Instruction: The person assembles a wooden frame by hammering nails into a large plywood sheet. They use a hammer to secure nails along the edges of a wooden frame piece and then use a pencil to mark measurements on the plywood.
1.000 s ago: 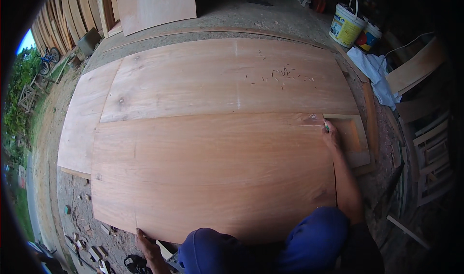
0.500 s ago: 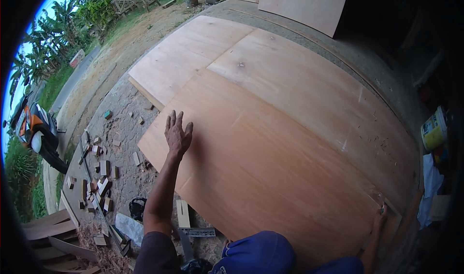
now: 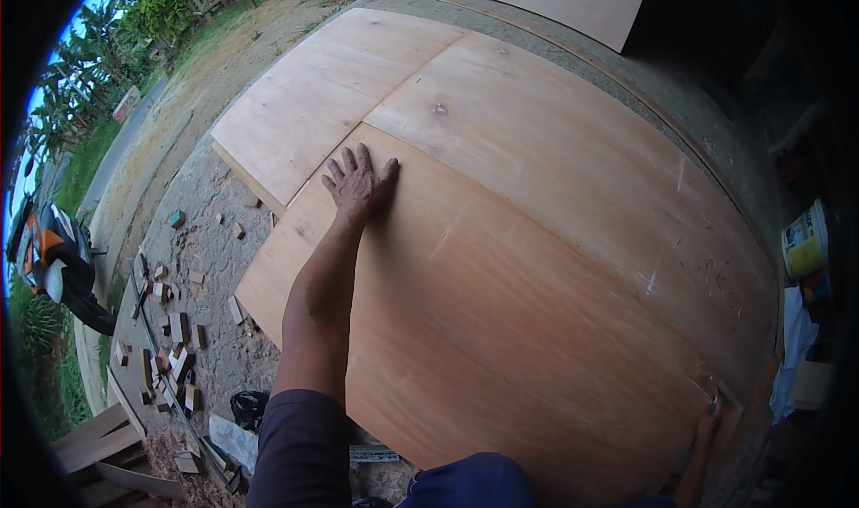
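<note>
My left hand (image 3: 356,187) lies on a large brown plywood sheet (image 3: 465,293), fingers spread, near its far left corner. Nothing is in it. This sheet meets two paler sheets, a far right one (image 3: 555,132) and a far left one (image 3: 313,87), along straight seams. My right hand does not show. At the lower edge is a blue cap (image 3: 474,481), apparently a co-worker's. A hand (image 3: 710,414), apparently that same person's, is at the near right corner of the brown sheet; what it grips is too small to make out.
Wood offcuts (image 3: 179,365) and a long metal bar (image 3: 165,356) litter the rough ground at left. A motorbike (image 3: 54,253) stands beyond. A bucket (image 3: 805,239) sits at the right, and another plywood sheet (image 3: 573,2) leans at the back.
My left hand has moved forward and right, from over the brown sheet's left part to its far corner by the seam. The view has shifted slightly. The co-worker's hand stays at the right corner.
</note>
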The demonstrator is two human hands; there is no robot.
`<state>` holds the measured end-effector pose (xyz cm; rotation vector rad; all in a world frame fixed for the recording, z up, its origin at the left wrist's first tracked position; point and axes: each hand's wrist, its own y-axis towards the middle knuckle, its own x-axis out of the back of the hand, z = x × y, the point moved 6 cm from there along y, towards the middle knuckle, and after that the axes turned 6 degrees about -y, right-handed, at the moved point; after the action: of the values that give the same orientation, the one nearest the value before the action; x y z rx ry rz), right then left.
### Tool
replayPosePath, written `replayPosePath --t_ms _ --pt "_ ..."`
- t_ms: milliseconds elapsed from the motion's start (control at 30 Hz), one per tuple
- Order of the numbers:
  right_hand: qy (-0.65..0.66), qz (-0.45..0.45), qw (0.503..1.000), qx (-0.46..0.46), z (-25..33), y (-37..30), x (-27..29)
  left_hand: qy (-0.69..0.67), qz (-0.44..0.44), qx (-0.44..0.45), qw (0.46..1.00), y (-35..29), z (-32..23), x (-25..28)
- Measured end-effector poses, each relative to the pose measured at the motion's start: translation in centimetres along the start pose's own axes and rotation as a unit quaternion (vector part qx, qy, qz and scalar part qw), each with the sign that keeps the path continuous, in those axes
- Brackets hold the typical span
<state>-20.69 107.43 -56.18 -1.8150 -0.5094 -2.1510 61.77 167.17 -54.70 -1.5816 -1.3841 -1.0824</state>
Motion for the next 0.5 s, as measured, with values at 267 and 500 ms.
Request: replayPosePath --t_ms 267,500 --pt "0.03 0.0 1.0 0.007 1.9 0.6 -2.9 0.008 -0.015 0.009 1.0 1.6 3.0 1.6" --pt "0.137 -0.001 0.99 -0.022 6.0 -1.8 -2.9 0.054 -0.045 -0.015 0.997 3.2 0.9 1.1"
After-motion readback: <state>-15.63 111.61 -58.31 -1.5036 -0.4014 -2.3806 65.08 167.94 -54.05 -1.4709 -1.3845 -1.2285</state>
